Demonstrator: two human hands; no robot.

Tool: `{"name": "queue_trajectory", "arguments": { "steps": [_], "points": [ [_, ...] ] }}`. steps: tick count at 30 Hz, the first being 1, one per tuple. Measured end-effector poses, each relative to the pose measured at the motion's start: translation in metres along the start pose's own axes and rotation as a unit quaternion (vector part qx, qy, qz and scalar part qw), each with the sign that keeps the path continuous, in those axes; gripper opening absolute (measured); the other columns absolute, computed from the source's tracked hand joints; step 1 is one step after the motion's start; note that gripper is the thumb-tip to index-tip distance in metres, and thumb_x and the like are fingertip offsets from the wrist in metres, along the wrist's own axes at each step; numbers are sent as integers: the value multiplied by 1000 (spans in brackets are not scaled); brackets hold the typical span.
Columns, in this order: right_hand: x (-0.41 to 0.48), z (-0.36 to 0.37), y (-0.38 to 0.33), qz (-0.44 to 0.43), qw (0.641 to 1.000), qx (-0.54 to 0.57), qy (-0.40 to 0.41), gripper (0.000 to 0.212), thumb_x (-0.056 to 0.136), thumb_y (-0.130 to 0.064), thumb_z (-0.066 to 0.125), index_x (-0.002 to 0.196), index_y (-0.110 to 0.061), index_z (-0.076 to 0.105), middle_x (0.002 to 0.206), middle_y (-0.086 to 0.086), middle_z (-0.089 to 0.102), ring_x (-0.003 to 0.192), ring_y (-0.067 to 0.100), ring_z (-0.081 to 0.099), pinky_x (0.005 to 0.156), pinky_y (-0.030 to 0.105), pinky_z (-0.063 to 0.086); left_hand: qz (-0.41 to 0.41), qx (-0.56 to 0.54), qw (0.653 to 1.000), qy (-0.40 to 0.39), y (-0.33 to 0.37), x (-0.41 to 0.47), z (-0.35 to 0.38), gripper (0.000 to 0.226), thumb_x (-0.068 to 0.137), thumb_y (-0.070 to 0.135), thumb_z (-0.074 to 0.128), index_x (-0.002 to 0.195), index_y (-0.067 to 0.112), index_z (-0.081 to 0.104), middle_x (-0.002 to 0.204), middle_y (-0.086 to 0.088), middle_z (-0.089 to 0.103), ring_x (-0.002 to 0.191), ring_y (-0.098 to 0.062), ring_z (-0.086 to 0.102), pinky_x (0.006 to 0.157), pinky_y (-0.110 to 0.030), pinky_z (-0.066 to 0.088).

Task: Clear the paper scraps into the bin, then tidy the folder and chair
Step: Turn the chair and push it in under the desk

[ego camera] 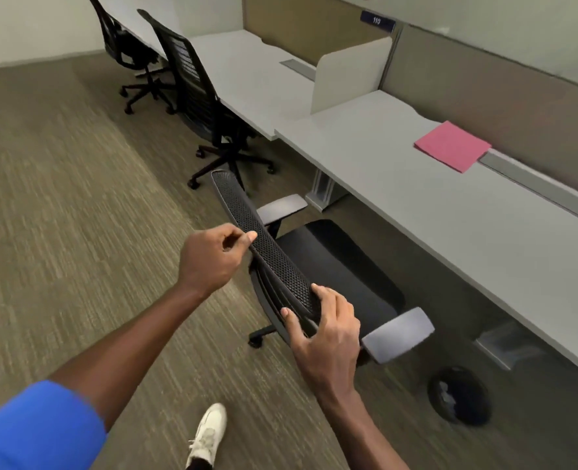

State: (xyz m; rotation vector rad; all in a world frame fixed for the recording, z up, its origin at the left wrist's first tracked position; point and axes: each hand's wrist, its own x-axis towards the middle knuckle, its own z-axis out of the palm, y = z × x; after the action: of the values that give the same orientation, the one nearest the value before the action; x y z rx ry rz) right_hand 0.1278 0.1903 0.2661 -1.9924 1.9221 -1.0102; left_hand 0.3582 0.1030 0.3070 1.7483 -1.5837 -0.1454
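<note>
A black mesh office chair (335, 256) with grey armrests stands in front of the grey desk (399, 184), its seat facing the desk. My left hand (213, 257) pinches the top edge of the chair's backrest, thumb on the mesh. My right hand (325, 329) grips the same top edge further right, fingers curled over it. A pink folder (452, 146) lies closed and flat on the desk near the back partition. A black round bin (459, 395) stands on the carpet under the desk edge, with pale scraps visible inside it.
Two more black chairs (199, 93) stand at the neighbouring desk to the left. A white divider (348, 74) separates the desks. A grey cable tray (538, 186) runs along the desk's back. My white shoe (209, 435) is on the carpet.
</note>
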Motion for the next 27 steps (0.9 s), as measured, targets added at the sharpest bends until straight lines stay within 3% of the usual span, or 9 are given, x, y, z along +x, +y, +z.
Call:
{"name": "queue_trajectory", "arguments": {
  "steps": [4,7,10,12,16,23,27],
  "points": [
    [10,9,-28,31,995,-89,15,61,92,-71,54,134,-26,58,127,-4,63,120,16,56,104,43,47,77,10,997,-8,-34,58,4,38,92,61,69,86,23,75,86,8,72,85,-17,68,76,-38,57],
    [19,20,-46,65,987,-144,39,62,93,-75,50,128,-25,62,121,-2,65,115,19,58,102,45,45,122,7,991,-54,-68,96,13,59,87,77,61,102,21,76,113,1,70,116,-23,59,99,-44,54],
    [26,31,-55,96,974,-196,67,66,92,-78,50,122,-22,66,115,2,67,111,25,60,103,51,44,126,-5,980,-157,-98,122,17,93,79,91,52,139,21,63,154,-5,49,153,-27,31,126,-50,34],
    [27,35,-53,110,967,-214,83,70,90,-81,51,118,-20,69,111,2,67,109,27,60,104,53,44,146,20,966,-211,-108,133,19,109,74,97,48,154,24,48,169,-5,30,163,-27,9,131,-53,23],
    [31,36,-46,120,960,-227,115,73,85,-85,56,109,-18,73,101,4,69,101,31,61,96,52,46,203,43,948,-240,-109,150,32,119,72,101,41,160,22,38,172,-7,19,165,-27,-5,131,-61,21],
    [52,33,-26,85,951,-246,168,70,80,-83,66,97,-15,77,91,5,71,89,33,66,90,51,52,239,-17,946,-219,-99,170,57,118,69,100,49,155,21,41,161,-7,30,162,-29,6,127,-68,23],
    [65,34,-10,59,946,-254,193,69,78,-81,70,93,-14,79,85,5,71,84,32,68,84,49,53,253,9,946,-202,-94,177,70,115,67,104,43,149,24,50,155,-6,40,161,-29,15,130,-67,10]
  ]
}}
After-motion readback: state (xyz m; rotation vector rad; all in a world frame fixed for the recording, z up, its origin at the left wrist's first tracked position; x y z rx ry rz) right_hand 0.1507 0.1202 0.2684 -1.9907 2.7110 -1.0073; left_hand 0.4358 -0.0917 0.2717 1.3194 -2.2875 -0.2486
